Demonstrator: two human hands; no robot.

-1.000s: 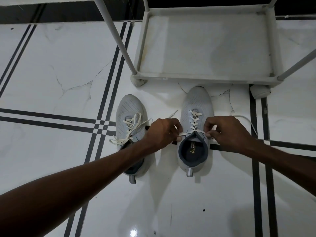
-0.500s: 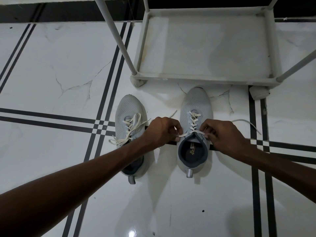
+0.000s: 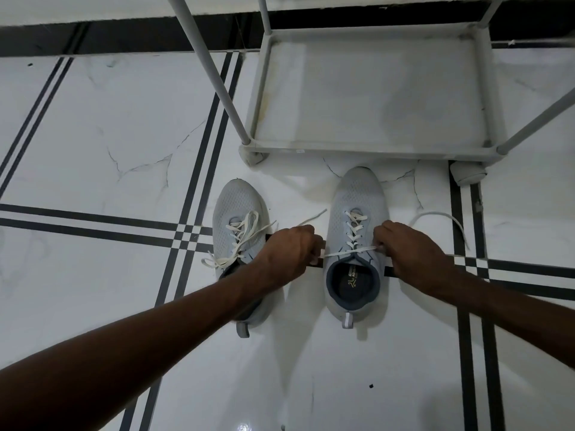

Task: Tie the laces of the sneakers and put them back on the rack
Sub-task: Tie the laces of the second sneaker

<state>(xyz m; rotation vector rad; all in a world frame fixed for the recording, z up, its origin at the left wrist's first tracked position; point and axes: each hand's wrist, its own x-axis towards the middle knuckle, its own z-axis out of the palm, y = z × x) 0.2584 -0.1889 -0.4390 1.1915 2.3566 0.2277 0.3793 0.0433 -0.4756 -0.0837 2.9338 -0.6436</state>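
Two light grey sneakers stand on the white floor, toes toward the rack. The right sneaker [image 3: 357, 197] has white laces [image 3: 353, 251] pulled taut across its collar. My left hand [image 3: 287, 251] pinches the left lace end beside that shoe. On the other side my right hand [image 3: 410, 253] grips the other lace end, whose loose tail [image 3: 441, 217] loops over the floor. The left sneaker [image 3: 236, 200] has loose, untied laces [image 3: 239, 241]; my left forearm hides its heel part.
A grey shoe rack [image 3: 367, 149] stands just beyond the toes, its bottom shelf bare. Its slanted legs [image 3: 214, 73] rise toward me at left and right. Black stripes cross the marble floor [image 3: 109, 135] tiles.
Both hands have drawn slightly apart, pulling the right sneaker's lace tighter across the collar. The lace tail on the right has lifted into a larger loop. The sneakers have stayed put.
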